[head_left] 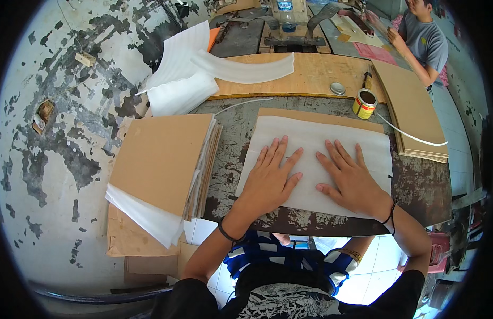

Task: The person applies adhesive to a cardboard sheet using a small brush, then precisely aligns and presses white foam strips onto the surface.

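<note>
A thin white foam sheet (305,196) lies over a brown cardboard sheet (321,118), whose far edge shows beyond it, on the worn dark table. Flat on the left half of the foam rests my left hand (272,173), fingers stretched out and slightly spread. My right hand (353,178) presses on the right half in the same way, its fingers apart. Neither hand holds anything. The foam's near edge reaches close to the table's front edge.
At left stands a stack of cardboard and foam sheets (156,154). Loose white foam (183,95) lies behind it. An open tin (365,103), its lid (338,88) and a dark-handled brush (367,80) are at the far right, near more cardboard (411,101). Another person (424,40) works beyond.
</note>
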{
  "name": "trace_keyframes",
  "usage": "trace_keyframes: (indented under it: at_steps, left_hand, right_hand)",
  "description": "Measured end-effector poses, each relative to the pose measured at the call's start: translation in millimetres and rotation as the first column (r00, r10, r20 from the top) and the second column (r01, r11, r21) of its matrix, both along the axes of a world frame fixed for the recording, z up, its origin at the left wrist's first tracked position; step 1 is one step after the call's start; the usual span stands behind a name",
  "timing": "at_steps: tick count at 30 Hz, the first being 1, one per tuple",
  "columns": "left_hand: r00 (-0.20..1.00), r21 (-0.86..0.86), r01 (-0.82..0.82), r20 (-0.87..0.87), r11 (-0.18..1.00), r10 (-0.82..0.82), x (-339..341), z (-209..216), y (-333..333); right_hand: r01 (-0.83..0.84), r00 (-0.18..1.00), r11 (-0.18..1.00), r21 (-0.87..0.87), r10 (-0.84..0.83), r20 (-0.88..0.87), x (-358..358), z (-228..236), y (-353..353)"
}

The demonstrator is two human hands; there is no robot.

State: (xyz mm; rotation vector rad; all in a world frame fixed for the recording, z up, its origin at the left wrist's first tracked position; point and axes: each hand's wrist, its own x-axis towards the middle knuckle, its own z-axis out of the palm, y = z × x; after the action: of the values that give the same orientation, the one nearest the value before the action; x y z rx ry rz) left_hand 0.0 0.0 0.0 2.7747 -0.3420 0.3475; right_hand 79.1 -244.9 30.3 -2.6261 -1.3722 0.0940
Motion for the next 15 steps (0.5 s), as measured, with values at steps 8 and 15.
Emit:
trace_keyframes:
  at_steps: [8,15]
  left_hand:
    - [1.0,-0.03,-0.021,0.0,0.999,0.021,-2.3,2.7,1.8]
    - [0.999,-0.056,-0.033,-0.006,0.998,0.033,-1.0,5.2,-1.9]
  right_hand:
    - [-0.032,0.999,0.999,0.014,0.031,0.043,1.3,-2.2,3.2]
    - [-0.021,0.999,0.999,0.031,0.02,0.047,1.1,-2.3,0.4]
